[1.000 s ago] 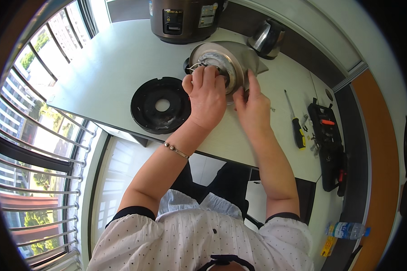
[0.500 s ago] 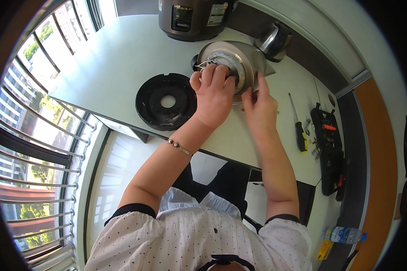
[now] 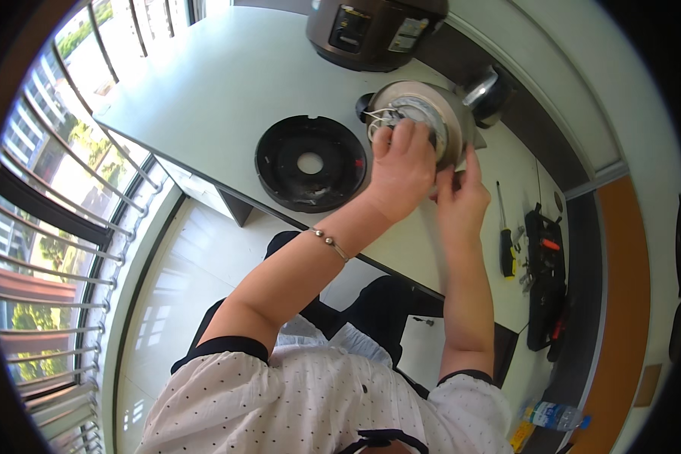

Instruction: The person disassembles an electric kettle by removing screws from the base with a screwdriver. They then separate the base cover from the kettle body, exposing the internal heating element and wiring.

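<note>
A metal kettle-like vessel (image 3: 452, 113) lies with its round underside turned toward me, showing a pale inner ring and loose white wires (image 3: 378, 117). My left hand (image 3: 402, 170) is closed over the middle of that underside, fingers curled on a dark part that they mostly hide. At the near right rim, my right hand (image 3: 461, 198) steadies the vessel, its thumb and fingers against the edge. Left of my hands, a round black plastic base cover (image 3: 280, 163) with a central hole lies on the white table (image 3: 204, 83).
A brown electric cooker (image 3: 378, 34) stands at the back, with a shiny dark kettle (image 3: 489, 97) behind the vessel. To the right lie a black-and-yellow screwdriver (image 3: 507, 250), small metal pieces and an open black tool case (image 3: 546, 261). A plastic bottle (image 3: 556, 416) is at the lower right.
The view has shifted, so the table things sit further right in it. Both hands stay on the vessel; the left fingers have moved slightly over the underside, uncovering more wires.
</note>
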Tool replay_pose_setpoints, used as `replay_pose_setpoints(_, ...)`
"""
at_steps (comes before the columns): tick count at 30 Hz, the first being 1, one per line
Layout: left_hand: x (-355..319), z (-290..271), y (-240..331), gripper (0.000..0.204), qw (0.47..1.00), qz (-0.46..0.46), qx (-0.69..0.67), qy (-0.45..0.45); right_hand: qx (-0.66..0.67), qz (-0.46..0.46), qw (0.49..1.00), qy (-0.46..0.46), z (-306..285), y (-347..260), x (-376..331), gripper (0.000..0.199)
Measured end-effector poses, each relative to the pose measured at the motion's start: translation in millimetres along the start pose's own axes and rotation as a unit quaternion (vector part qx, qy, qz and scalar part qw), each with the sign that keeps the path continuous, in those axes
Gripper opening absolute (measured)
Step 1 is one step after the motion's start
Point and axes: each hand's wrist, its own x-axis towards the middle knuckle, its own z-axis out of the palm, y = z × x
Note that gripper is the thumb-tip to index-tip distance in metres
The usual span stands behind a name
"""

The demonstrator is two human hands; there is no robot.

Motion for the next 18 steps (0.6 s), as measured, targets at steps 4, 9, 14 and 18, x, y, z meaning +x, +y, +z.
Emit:
replay_pose_setpoints(4, 2, -2, 9, 0.020, 1.000, -0.020, -0.016, 0.016, 0.001, -0.016, 1.000, 0.009, -2, -2, 0, 0.049)
replay_pose_setpoints(9, 4, -2, 14, 0.020, 0.998, -0.043, -0.046, 0.001, 0.016, -0.042, 0.999, 0.030, -1, 2, 2, 0.046)
replay_pose_setpoints(14, 5, -6, 13, 0.019, 0.995, -0.063, -0.077, -0.009, 0.026, -0.061, 0.997, 0.035, -2, 8, 2, 0.045)
replay_pose_setpoints(18, -1, -6, 16, 0.018, 0.993, -0.070, -0.081, -0.055, 0.035, -0.097, 0.993, 0.050, 2, 18, 2, 0.044)
